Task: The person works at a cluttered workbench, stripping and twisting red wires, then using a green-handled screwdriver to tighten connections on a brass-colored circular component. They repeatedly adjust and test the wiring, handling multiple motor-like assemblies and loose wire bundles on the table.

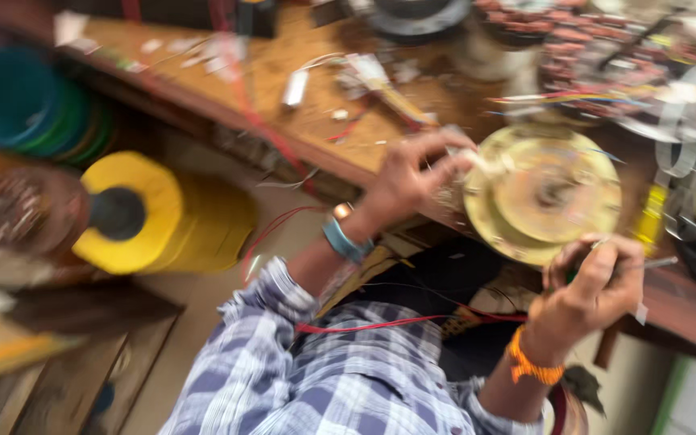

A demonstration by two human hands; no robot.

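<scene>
Brass-coloured round disc (541, 193), one of it, sits at the edge of the wooden workbench (300, 105), between my two hands and a little above them in the view. I count one disc, two hands, one thin metal tool, one yellow spool and one stack of green and blue rings.

My left hand (412, 173) comes up from the checked sleeve (283, 362), forearm angled up and to the right, wrist bent toward the disc. It wears one blue band (344, 240) at the wrist. Its fingers are curled together and pinch at the disc's left rim; the blur is heavy, so I cannot tell whether they grip the rim itself or something small lying on it.

My right hand (594, 282) sits just below the disc's lower right edge, forearm rising from the bottom of the view, with one orange band (529, 366) at the wrist. Its fingers are closed round a thin metal tool (654, 263), whose tip sticks out to the right of the knuckles.

Well to the left of the left hand lies the yellow spool (155, 213), and further left, the green and blue rings (34, 105). One red wire (380, 325) crosses my lap beneath both hands.
</scene>
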